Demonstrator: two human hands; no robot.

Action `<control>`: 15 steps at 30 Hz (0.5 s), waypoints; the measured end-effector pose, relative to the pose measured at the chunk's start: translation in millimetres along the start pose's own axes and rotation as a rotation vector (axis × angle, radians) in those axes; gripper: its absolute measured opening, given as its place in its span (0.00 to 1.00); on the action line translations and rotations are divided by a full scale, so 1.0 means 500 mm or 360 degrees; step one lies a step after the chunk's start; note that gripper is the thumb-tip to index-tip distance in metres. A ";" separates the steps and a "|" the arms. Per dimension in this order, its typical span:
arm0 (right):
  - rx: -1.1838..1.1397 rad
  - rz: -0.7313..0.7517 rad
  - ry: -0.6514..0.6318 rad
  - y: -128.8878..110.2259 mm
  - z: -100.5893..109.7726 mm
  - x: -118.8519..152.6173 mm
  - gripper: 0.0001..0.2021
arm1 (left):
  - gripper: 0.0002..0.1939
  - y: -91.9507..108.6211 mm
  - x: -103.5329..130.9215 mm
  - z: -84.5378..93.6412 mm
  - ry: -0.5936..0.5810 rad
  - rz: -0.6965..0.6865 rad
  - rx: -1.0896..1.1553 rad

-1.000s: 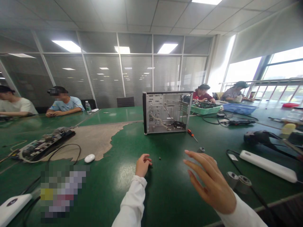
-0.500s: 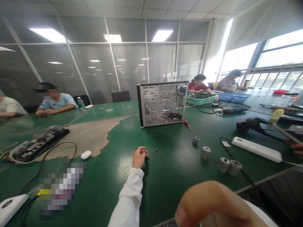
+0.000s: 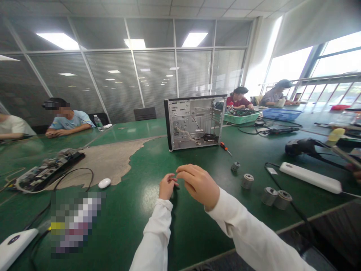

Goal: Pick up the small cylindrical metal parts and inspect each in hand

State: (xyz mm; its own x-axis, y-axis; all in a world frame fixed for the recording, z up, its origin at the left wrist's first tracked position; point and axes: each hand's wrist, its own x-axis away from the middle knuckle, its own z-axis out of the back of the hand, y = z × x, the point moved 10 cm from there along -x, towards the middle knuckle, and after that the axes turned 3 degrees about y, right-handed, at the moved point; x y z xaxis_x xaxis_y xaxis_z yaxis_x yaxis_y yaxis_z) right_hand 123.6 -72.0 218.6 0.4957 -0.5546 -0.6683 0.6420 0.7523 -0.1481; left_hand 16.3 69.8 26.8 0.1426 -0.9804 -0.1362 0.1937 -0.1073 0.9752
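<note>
My left hand (image 3: 167,187) rests low over the green table (image 3: 152,158), fingers curled in toward the thumb; whatever lies between them is too small to make out. Close beside it on the right is my right hand (image 3: 199,185), its bent fingers pressed together and pointing at the left hand's fingertips. Anything in its grasp is hidden. The right fingers cover the spot where a tiny dark piece lay. Beyond both hands stands an open computer case (image 3: 194,124), bare metal inside with loose cables. An orange-handled screwdriver (image 3: 225,146) lies at its right corner.
Several metal cylinders (image 3: 247,181) stand to the right, before a white power strip (image 3: 310,177). On the left are a circuit board (image 3: 47,171), a white oval case (image 3: 104,183) and cables. Green (image 3: 242,118) and blue baskets (image 3: 282,114) sit farther back, near other people.
My right hand has moved from close to the camera, at the bottom, out to beside my left hand. The tiny dark piece is now out of sight. My left hand has stayed put.
</note>
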 end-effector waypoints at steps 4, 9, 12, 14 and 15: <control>0.0310 -0.0359 -0.0420 0.194 -0.227 0.051 0.21 | 0.15 -0.001 0.001 -0.001 -0.0004 0.0021 0.0020; 0.0352 -0.0317 -0.0524 0.254 -0.321 0.095 0.15 | 0.16 0.001 0.001 0.001 -0.0004 0.0013 0.0019; 0.0340 -0.0279 -0.0534 0.252 -0.318 0.103 0.12 | 0.15 0.001 0.001 0.000 -0.0009 0.0012 0.0027; 0.0336 -0.0272 -0.0549 0.251 -0.301 0.118 0.12 | 0.15 0.000 0.001 0.000 -0.0015 0.0010 0.0036; 0.0340 -0.0273 -0.0552 0.252 -0.286 0.130 0.12 | 0.15 0.000 0.001 0.000 -0.0016 0.0009 0.0040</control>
State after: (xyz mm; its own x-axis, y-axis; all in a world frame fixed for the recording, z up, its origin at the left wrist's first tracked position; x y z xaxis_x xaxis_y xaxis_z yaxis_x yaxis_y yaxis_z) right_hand 153.0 37.7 52.4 0.5150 -0.7791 -0.3573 0.8206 0.5686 -0.0571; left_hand 16.3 69.1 26.9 0.1336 -0.9826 -0.1291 0.1686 -0.1058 0.9800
